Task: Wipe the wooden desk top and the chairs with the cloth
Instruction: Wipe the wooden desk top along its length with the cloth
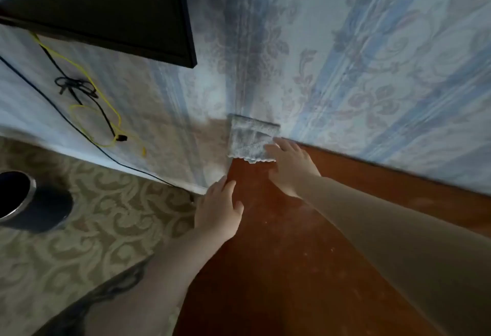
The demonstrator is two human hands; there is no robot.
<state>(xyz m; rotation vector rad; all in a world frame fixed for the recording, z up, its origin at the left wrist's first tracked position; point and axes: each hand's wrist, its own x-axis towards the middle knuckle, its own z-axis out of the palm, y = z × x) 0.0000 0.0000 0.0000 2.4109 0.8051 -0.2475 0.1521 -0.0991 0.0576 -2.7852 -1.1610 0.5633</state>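
A person leans over the far left corner of a reddish-brown wooden table (305, 250), where a folded grey cloth (252, 138) lies flat in the corner, its far edge against the blue-patterned wallpaper (372, 57). The right hand (289, 168) reaches across the table with fingers (279, 149) straight and spread, their tips resting on the cloth's near right corner; nothing is gripped. The left hand (218, 211) sits at the table's left edge, fingers relaxed and lightly spread, holding nothing, its palm near the wood where the top drops away to the floor. The table top shows pale dusty smears and runs bare toward the viewer and to the right along the wall. Left of the table edge lies a patterned beige carpet (93, 242), with a dark round bin (29, 203) standing well apart from the table. Above it, a dark flat screen (106, 6) hangs on the wall, and black and yellow cables (87, 107) trail loosely down the wallpaper beneath it.
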